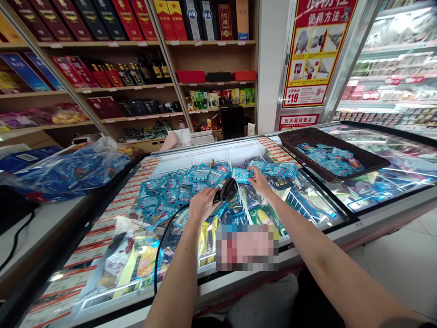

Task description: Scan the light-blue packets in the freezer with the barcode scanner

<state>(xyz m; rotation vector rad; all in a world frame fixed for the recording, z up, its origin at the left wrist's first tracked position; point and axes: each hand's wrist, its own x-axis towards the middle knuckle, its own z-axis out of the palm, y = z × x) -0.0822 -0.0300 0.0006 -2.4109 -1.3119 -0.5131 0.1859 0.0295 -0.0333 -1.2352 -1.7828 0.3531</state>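
Note:
My left hand is wrapped round a black barcode scanner, whose cable runs down past my forearm. The scanner's head points right, toward a small blue snack packet. My right hand pinches that packet by its right end, just above the freezer's glass lid. A heap of similar blue packets lies on the glass to the left of my hands. A short row of more blue packets lies just beyond my right hand.
A brown basket with blue packets stands on the glass at right. A clear plastic bag of blue packets lies at left. Frozen goods show beneath the freezer lid. Shelves with boxes stand behind; a blurred patch covers the front edge.

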